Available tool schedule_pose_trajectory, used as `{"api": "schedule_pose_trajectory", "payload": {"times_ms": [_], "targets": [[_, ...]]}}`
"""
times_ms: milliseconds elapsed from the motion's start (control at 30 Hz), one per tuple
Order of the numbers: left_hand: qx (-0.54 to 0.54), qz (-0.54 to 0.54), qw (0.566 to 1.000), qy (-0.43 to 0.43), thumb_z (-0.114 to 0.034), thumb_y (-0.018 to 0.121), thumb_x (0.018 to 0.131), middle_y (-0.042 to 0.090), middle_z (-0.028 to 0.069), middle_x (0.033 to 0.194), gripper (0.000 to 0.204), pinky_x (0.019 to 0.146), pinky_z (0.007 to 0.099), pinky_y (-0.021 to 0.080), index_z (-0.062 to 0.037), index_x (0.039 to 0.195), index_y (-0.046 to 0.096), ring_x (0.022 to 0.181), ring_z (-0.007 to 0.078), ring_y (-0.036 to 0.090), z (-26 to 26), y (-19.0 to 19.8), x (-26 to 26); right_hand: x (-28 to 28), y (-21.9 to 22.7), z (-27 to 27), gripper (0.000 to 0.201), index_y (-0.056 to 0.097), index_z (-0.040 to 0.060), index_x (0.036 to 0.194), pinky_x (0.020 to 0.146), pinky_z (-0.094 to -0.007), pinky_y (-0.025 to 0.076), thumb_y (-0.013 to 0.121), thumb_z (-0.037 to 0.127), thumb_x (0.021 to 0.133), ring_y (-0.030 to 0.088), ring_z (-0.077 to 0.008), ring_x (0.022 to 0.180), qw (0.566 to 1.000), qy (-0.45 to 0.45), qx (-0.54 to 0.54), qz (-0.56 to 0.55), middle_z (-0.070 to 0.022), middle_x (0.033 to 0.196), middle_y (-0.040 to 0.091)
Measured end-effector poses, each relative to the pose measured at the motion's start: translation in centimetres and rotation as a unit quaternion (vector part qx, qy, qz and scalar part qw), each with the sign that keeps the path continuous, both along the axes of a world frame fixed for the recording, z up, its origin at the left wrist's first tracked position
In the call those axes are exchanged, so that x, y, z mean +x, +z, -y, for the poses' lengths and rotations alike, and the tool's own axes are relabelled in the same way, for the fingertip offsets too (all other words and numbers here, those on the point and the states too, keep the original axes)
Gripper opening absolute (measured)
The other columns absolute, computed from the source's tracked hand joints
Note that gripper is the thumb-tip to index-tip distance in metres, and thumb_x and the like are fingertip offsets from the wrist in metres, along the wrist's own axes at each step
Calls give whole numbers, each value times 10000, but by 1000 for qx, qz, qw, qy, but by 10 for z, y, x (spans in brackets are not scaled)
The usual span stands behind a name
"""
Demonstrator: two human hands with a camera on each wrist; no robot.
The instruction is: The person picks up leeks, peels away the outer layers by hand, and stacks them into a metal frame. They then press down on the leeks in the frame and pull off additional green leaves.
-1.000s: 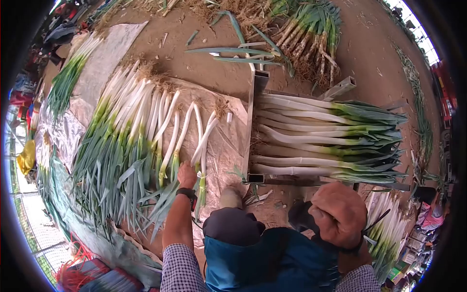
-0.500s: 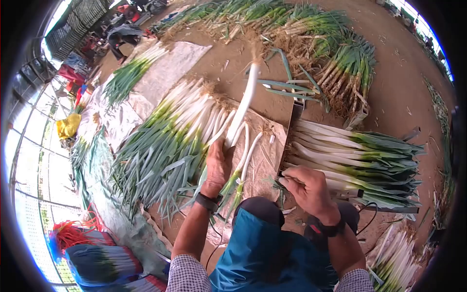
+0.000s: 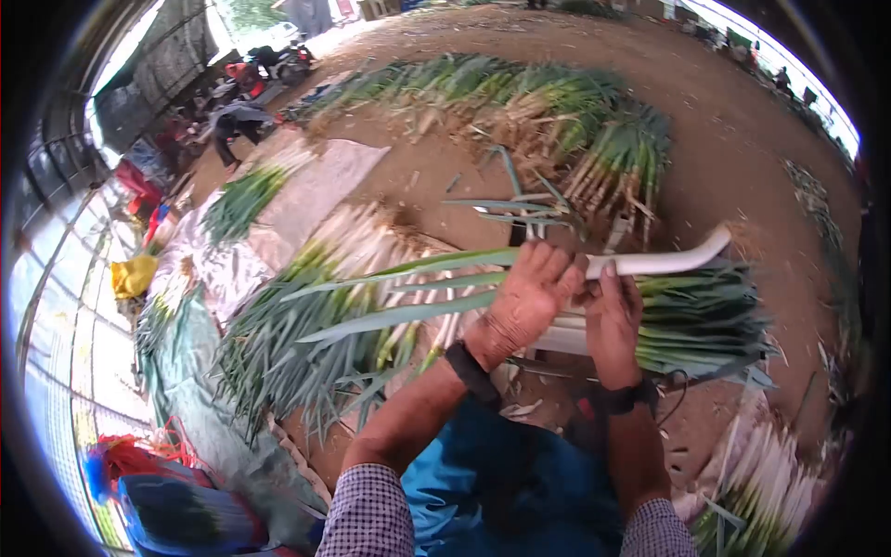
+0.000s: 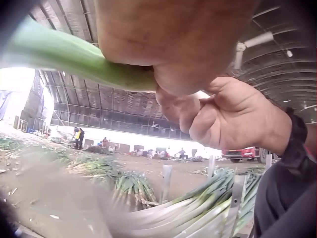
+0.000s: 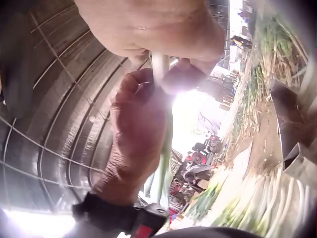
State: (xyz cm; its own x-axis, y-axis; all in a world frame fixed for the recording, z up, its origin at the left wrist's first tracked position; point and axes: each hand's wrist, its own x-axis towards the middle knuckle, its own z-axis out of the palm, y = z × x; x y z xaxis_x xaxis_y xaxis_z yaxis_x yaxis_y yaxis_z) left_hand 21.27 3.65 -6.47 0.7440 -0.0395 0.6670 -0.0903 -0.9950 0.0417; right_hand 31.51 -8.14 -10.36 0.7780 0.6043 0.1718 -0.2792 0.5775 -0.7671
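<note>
Leek aloft, held in both hands!
It stretches crosswise above the stack — left hand gripping the green, right hand pinching the white just beside — leaves reaching out over the pile.

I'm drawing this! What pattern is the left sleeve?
The left sleeve has small dark-and-white checks, clearest in the head view.
</note>
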Motion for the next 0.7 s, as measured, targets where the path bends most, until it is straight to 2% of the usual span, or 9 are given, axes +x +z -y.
{"api": "schedule_pose_trajectory", "payload": {"times_ms": [133, 167, 233, 300, 367, 433, 467, 600, 700], "targets": [[-9, 107, 993, -43, -45, 675, 828, 580, 170, 1252, 438, 947, 477, 440, -16, 1255, 587, 1127, 352, 559, 34, 31, 43, 67, 45, 57, 281, 634, 41, 1113, 643, -315, 499, 661, 292, 991, 623, -137, 751, 990, -123, 52, 48, -59, 892, 670], [-44, 162, 986, -4, -46, 658, 833, 590, 162, 1208, 393, 965, 479, 432, -18, 1220, 595, 1121, 351, 557, 30, 37, 41, 104, 66, 91, 259, 636, 47, 1077, 651, -314, 495, 663, 289, 989, 616, -136, 745, 960, -227, -21, 160, -56, 860, 659], [-114, 168, 977, 68, -56, 646, 843, 606, 158, 1154, 334, 972, 481, 427, -22, 1173, 605, 1106, 356, 559, 12, 31, 30, 162, 127, 157, 218, 626, 53, 978, 669, -310, 483, 644, 269, 997, 590, -132, 713, 933, -310, 14, 181, -48, 763, 616], [-183, 80, 973, 119, -73, 655, 853, 621, 166, 1136, 305, 950, 480, 433, -25, 1151, 608, 1091, 368, 565, -6, -6, 31, 176, 191, 208, 248, 626, 24, 937, 655, -284, 486, 627, 262, 1007, 583, -136, 694, 849, -449, -64, 272, -49, 771, 609], [-208, -27, 971, 118, -101, 667, 851, 633, 173, 1119, 308, 938, 485, 433, -27, 1143, 602, 1080, 374, 569, -16, -59, 39, 196, 242, 255, 271, 661, -9, 1057, 706, -274, 515, 655, 254, 992, 607, -132, 737, 810, -474, -79, 337, -52, 834, 648], [-212, -133, 960, 126, -137, 688, 842, 642, 180, 1108, 342, 951, 493, 423, -29, 1152, 592, 1087, 379, 570, -11, -118, 49, 187, 284, 253, 352, 668, -23, 1199, 752, -255, 506, 649, 260, 991, 625, -111, 809, 715, -537, -143, 425, -55, 924, 694], [-203, -184, 952, 134, -161, 704, 834, 645, 184, 1105, 375, 971, 499, 414, -30, 1165, 585, 1100, 380, 568, -5, -145, 52, 186, 298, 250, 351, 667, -4, 1234, 776, -241, 494, 638, 250, 994, 616, -90, 825, 624, -566, -227, 488, -46, 954, 707], [-223, -211, 937, 165, -168, 727, 798, 620, 186, 1134, 434, 1030, 494, 382, -29, 1179, 572, 1144, 375, 543, 17, -222, 48, 218, 286, 202, 342, 674, 11, 1222, 727, -243, 499, 658, 248, 976, 600, -90, 798, 623, -408, -303, 594, -20, 938, 713], [-205, -184, 944, 184, -137, 709, 766, 565, 192, 1196, 456, 1071, 491, 360, -11, 1180, 568, 1187, 372, 506, 26, -247, 36, 215, 188, 137, 254, 677, 52, 1133, 702, -355, 512, 671, 163, 904, 610, -236, 761, 476, -244, -415, 736, -84, 887, 685]]}}
